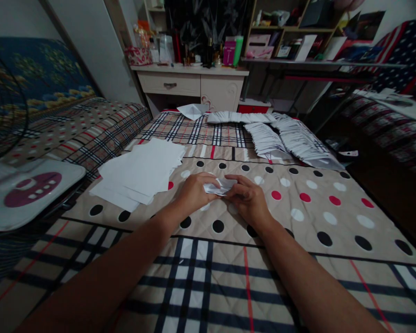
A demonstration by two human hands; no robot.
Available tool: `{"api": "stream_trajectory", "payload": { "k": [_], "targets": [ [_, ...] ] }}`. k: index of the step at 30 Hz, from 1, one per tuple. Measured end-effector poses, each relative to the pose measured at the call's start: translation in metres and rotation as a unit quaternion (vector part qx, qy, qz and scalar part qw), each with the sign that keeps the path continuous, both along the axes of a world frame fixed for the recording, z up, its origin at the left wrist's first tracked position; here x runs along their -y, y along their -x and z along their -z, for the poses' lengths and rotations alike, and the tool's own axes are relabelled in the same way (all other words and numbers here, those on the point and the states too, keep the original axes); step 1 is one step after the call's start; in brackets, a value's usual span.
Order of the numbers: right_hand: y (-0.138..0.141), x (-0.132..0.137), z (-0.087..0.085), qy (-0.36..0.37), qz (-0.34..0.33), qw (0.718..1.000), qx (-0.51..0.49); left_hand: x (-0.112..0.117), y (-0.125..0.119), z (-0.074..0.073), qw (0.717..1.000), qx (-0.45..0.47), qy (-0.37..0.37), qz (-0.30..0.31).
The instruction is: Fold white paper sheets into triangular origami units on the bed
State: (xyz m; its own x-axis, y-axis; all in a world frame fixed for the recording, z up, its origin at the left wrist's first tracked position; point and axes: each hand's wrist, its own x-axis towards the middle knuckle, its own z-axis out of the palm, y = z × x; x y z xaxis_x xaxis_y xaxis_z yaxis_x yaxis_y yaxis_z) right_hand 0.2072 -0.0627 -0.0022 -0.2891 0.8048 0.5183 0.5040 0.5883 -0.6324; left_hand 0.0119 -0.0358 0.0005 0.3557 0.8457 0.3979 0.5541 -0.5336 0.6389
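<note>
A small folded piece of white paper (222,186) is held between my two hands, just above the dotted bedspread. My left hand (198,190) grips its left end, fingers over the top. At the right end, my right hand (247,196) pinches the paper with curled fingers. A loose stack of white paper sheets (142,166) lies fanned out to the left of my left hand. Beyond my right hand, rows of folded white papers (298,138) are packed close together. One creased sheet (193,111) rests near the bed's far edge.
The patterned bedspread (229,277) covers the surface under my arms. To the left stands a white and purple panel (34,189). A white dresser (194,88) with bottles on top is behind the bed, and a shelf desk (298,60) is at the back right.
</note>
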Motion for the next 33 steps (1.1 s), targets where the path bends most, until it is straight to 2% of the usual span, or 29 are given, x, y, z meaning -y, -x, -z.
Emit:
{"api": "stream_trajectory", "payload": {
  "k": [9,16,20,23,27,29,33],
  "targets": [
    [0.000,0.005,-0.004,-0.020,0.000,1.000,-0.007,0.000,0.000,0.001,0.998,0.061,0.020,0.004],
    [0.002,0.003,-0.005,0.002,0.075,0.997,-0.006,0.005,0.000,-0.002,0.989,0.004,-0.146,0.010],
    [0.003,0.003,-0.007,0.040,0.109,0.992,-0.045,0.007,-0.002,-0.002,0.982,0.003,-0.186,0.028],
    [0.004,0.003,-0.008,0.101,0.134,0.980,-0.106,0.009,-0.006,-0.004,0.987,0.067,-0.146,0.022],
    [0.006,0.001,-0.011,0.159,0.114,0.958,-0.211,0.012,-0.011,-0.009,0.990,0.131,-0.044,-0.014],
    [0.006,0.001,-0.012,0.174,0.114,0.950,-0.231,0.013,-0.013,-0.012,0.989,0.140,-0.011,-0.039],
    [0.007,0.001,-0.013,0.176,0.125,0.947,-0.238,0.014,-0.013,-0.017,0.985,0.150,0.008,-0.083]
  ]
}}
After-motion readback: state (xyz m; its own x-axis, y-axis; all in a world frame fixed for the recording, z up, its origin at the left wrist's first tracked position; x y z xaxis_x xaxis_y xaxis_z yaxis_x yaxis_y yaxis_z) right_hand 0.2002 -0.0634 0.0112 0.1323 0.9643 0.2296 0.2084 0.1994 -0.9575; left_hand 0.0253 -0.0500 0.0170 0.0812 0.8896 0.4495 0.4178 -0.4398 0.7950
